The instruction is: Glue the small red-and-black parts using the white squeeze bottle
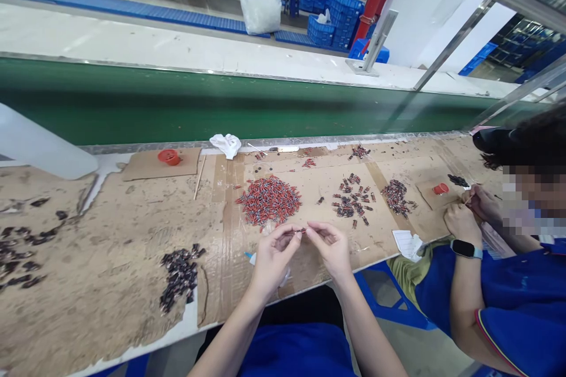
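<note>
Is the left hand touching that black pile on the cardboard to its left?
Apart. The head view shows the left hand to the right of the black pile, with cardboard visible between them.

Blue top (pixel 296 353), black trousers (pixel 305 306), bare hands (pixel 273 254)
</note>
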A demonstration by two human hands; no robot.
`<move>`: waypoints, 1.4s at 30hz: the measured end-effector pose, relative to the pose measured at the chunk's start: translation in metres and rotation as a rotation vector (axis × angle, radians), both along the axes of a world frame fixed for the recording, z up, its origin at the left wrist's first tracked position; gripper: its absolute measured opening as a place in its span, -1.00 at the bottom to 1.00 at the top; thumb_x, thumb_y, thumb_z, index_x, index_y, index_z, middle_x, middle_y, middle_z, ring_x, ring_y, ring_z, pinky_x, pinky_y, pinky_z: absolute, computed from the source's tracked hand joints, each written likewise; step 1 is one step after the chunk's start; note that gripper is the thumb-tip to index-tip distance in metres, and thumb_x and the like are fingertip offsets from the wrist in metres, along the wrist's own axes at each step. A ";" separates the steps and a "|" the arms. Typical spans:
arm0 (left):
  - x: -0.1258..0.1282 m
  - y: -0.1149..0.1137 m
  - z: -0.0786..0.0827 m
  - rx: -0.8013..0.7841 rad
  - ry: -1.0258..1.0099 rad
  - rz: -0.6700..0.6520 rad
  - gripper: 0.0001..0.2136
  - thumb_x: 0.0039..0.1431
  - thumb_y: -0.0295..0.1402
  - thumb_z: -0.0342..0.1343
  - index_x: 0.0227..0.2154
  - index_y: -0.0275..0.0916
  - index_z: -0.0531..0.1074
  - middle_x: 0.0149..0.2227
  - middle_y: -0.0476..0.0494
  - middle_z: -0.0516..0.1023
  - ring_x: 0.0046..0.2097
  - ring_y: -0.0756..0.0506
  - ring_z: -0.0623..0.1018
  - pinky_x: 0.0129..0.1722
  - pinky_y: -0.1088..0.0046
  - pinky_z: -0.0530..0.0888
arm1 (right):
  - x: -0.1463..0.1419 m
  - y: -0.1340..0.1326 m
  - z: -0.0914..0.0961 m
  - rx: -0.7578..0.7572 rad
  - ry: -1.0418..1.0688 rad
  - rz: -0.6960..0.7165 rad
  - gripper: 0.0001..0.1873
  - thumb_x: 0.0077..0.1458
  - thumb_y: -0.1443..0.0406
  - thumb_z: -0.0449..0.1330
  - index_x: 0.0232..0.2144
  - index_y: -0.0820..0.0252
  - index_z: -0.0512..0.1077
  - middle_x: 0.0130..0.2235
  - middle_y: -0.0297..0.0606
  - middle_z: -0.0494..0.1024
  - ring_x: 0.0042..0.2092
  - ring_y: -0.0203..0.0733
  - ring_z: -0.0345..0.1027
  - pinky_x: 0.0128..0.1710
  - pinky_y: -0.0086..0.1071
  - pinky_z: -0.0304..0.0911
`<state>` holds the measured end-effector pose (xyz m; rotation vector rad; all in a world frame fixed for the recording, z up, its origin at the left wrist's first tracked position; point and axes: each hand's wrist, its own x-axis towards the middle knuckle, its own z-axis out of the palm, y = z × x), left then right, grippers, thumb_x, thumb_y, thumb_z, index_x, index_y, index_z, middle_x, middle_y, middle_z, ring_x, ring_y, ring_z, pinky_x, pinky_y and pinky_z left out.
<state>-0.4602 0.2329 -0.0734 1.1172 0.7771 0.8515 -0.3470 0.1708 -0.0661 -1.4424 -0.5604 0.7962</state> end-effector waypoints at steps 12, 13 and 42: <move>0.009 -0.007 0.007 0.168 0.015 0.156 -0.68 0.16 -0.14 0.13 -0.11 -0.21 0.45 -0.16 -0.20 0.60 -0.11 -0.09 0.59 -0.04 0.34 0.52 | 0.033 -0.006 0.006 -0.036 -0.560 -0.265 -0.72 0.08 0.13 0.23 -0.29 0.20 0.59 -0.16 -0.03 0.60 -0.10 0.03 0.48 -0.02 -0.02 0.37; 0.009 -0.007 0.008 0.191 -0.009 0.209 -0.71 0.20 -0.14 0.10 -0.14 -0.22 0.46 -0.17 -0.19 0.60 -0.12 -0.08 0.59 -0.06 0.34 0.51 | 0.035 -0.007 0.008 -0.057 -0.665 -0.314 -0.71 0.08 0.13 0.23 -0.25 0.19 0.58 -0.07 0.01 0.56 -0.01 0.08 0.43 0.04 0.04 0.31; -0.124 0.050 -0.024 0.890 0.840 0.452 -0.79 0.17 -0.23 0.08 -0.51 -0.05 0.54 -0.37 -0.15 0.63 -0.05 -0.34 0.40 0.01 -0.03 0.17 | -0.014 -0.003 -0.013 0.079 0.072 -0.064 -0.68 -0.17 0.10 0.37 -0.42 0.22 0.52 -0.52 -0.30 0.50 -0.53 -0.29 0.24 -0.54 -0.41 0.18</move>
